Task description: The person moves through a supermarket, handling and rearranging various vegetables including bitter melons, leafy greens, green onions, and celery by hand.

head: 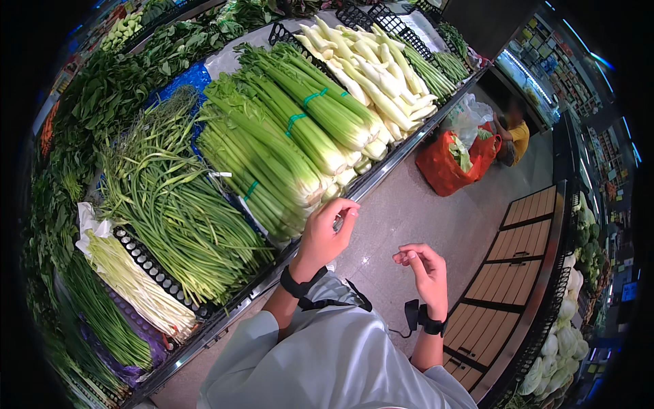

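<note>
My left hand [327, 232] hovers at the front edge of the vegetable stand, close to the root ends of the celery bunches [301, 153]. Its fingers curl in towards the thumb, with nothing visible in them. To its right, my right hand [426, 271] is held over the tiled floor [393, 214]. That hand is also curled, thumb near the fingertips, and holds nothing that I can see. Green bands tie several of the celery bunches. Beside them lie garlic scapes [194, 220] on the left and pale, peeled-looking stems [373, 66] on the far side.
A metal-edged rail [378, 179] fronts the stand. Across the aisle are wood-slat cabinets [516, 281] and cabbages [557, 347]. An orange-red bag [444, 166] of leafy vegetables stands on the floor near a crouching person [518, 138]. Yellowish-white chives [143, 286] lie at left.
</note>
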### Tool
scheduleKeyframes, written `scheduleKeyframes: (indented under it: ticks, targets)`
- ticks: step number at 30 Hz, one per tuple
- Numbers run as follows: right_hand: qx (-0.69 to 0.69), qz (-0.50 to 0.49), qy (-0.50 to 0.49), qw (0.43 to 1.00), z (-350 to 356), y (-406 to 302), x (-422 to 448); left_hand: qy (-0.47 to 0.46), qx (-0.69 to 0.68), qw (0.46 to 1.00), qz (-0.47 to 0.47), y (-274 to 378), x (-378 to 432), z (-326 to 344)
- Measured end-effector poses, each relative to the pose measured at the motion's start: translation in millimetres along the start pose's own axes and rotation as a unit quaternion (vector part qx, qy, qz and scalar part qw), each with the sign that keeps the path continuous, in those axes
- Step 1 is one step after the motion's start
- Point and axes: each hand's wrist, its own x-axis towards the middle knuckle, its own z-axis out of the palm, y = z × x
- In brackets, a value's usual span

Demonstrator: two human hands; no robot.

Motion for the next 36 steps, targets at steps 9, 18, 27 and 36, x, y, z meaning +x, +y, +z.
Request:
scheduleKeyframes:
  ticks: [9,18,27,36]
  targets:
    - [0.013,0.037,-0.038,0.998,-35.6,19.0,122.8,-0.05,0.032,0.998,-0.004,0.8,54.0,30.6]
    - [-0.035,-0.017,-0.093,0.995,-83.1,43.5,265.9,-0.073,-0.02,0.995,-0.071,-11.4,103.7,102.8]
    - [-0.123,-0.101,-0.173,0.972,-187.5,61.3,437.5,-0.008,0.025,0.994,-0.108,-34.1,231.6,226.8]
    - [-0.295,-0.153,-0.154,0.931,-288.8,75.8,565.2,0.034,0.212,0.971,-0.106,-38.7,339.0,285.1]
